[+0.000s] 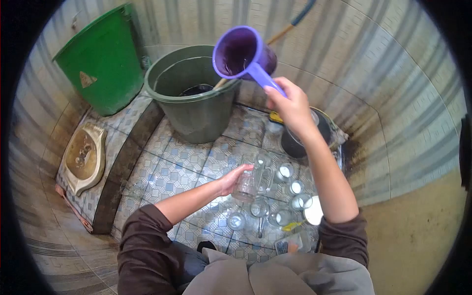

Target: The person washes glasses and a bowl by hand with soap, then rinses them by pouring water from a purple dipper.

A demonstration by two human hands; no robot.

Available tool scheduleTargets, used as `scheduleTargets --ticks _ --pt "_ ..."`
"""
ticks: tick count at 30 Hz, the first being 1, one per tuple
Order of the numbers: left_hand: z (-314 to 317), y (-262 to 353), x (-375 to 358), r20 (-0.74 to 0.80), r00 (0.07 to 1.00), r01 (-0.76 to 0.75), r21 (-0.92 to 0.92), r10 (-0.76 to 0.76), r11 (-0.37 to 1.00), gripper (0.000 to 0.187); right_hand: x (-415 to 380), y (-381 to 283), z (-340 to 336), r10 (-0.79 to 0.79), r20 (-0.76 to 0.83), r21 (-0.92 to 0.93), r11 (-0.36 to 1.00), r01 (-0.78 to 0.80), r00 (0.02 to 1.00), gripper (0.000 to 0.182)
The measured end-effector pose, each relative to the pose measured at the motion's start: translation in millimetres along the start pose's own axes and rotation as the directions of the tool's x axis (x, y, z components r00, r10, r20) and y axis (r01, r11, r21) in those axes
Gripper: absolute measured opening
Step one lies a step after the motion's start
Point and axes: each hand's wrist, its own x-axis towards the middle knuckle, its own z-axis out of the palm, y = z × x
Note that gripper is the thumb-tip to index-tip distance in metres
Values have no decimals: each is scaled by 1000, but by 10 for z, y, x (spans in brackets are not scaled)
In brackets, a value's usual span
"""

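My right hand point(294, 109) grips the handle of a purple water dipper point(268, 61), raised beside the rim of a large dark green bucket point(196, 115). The dipper's wide mouth faces my left and toward me. Lower down, my left hand point(232, 181) is closed around a clear glass mug point(248, 183), held above the tiled floor. Its handle points to the right. Below and right of the mug, several glasses stand on the floor, among them a glass point(236, 221) and another glass point(285, 172).
Dark liquid point(196, 90) lies low in the green bucket, where a hose point(280, 35) dips in. A bright green tub point(105, 64) leans at the back left, above a squat toilet point(84, 160) on a raised step. A dark basin point(295, 142) and a white round item point(313, 210) are at right.
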Motion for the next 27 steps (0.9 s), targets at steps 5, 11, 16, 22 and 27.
scheduleTargets --ticks 5,11,16,22,27 --pt "-556 122 -49 -156 934 -299 149 321 943 54 809 340 1145 -164 32 -480 863 159 986 23" --pt "-1005 254 -180 -374 796 -485 76 476 871 56 1509 752 2171 85 419 -834 428 347 904 19" --pt "-1383 133 -9 -453 655 -611 153 605 776 54 1816 937 2652 377 616 -777 432 457 692 23" --pt "-1553 304 -199 -470 596 -739 -3 651 674 57 1843 916 3012 685 663 -678 378 631 302 22" --pt "-1553 344 -184 -434 610 -719 47 662 693 54 1922 1233 3019 787 595 -763 489 423 163 14"
